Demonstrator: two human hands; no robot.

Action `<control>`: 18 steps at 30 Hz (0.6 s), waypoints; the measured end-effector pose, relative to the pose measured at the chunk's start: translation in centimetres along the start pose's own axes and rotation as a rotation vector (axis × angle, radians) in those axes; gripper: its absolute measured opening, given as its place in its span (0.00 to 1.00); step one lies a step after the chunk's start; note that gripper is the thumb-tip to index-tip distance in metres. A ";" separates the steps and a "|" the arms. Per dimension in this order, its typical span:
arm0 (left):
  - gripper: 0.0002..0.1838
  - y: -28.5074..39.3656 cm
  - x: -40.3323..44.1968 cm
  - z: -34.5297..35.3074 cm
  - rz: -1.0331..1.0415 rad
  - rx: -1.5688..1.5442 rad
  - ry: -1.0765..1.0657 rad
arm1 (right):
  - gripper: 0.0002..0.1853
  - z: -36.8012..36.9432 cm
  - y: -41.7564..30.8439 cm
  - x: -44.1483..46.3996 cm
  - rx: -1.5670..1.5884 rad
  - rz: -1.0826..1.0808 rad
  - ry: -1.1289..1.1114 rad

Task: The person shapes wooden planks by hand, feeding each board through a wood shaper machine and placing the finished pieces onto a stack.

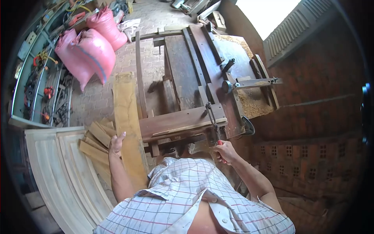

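My left hand (116, 144) is at the left edge of a long, wide yellowish plank (126, 105). Its thumb points up beside the plank's face, and the fingers are partly hidden around the edge. My right hand (226, 152) is closed round the red handle of a long, dark metal tool (214, 121) that looks like a bar clamp. The tool's far end lies over a brown wooden beam (175, 120), close to the beam's right end. A thin pale strip (187, 127) runs along the beam's near side.
A woodworking bench or machine (181, 66) with sawdust (253, 101) stands ahead. Short boards (97, 136) are stacked at left, beside pale panelled doors (50, 163). Pink sacks (93, 50) and a tool shelf (39, 78) are at the far left. A brick wall (311, 117) is at right.
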State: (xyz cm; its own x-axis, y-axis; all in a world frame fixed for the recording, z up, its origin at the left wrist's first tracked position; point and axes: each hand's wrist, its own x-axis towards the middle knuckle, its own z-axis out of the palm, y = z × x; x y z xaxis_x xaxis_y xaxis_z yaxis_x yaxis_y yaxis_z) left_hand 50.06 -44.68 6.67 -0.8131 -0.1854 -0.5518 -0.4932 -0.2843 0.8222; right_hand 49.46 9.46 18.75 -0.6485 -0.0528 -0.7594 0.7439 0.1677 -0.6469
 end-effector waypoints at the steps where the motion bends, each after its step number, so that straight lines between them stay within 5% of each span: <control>1: 0.25 -0.1 -0.2 -0.2 0.007 0.015 -0.014 | 0.09 -0.1 0.3 0.1 0.019 -0.008 0.008; 8: 0.25 -2.8 3.5 -3.7 -0.004 -0.103 0.132 | 0.09 -0.4 1.9 0.8 -0.011 -0.055 0.005; 12: 0.28 0.3 2.4 -2.1 0.100 -0.062 -0.092 | 0.08 -0.7 4.5 1.8 -0.061 -0.125 0.073; 17: 0.28 5.4 -1.6 -3.0 0.283 0.126 -0.081 | 0.07 0.9 7.2 2.1 0.019 -0.101 0.054; 18: 0.29 5.0 -1.9 -3.6 0.278 0.094 -0.042 | 0.07 1.9 7.5 2.6 -0.016 -0.255 0.079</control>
State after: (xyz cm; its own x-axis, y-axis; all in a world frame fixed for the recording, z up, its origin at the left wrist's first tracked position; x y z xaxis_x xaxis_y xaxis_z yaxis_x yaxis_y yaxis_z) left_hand 50.25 -49.12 11.36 -0.9322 -0.2043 -0.2987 -0.2743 -0.1395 0.9515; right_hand 53.69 8.69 11.81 -0.8259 -0.0187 -0.5635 0.5523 0.1747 -0.8152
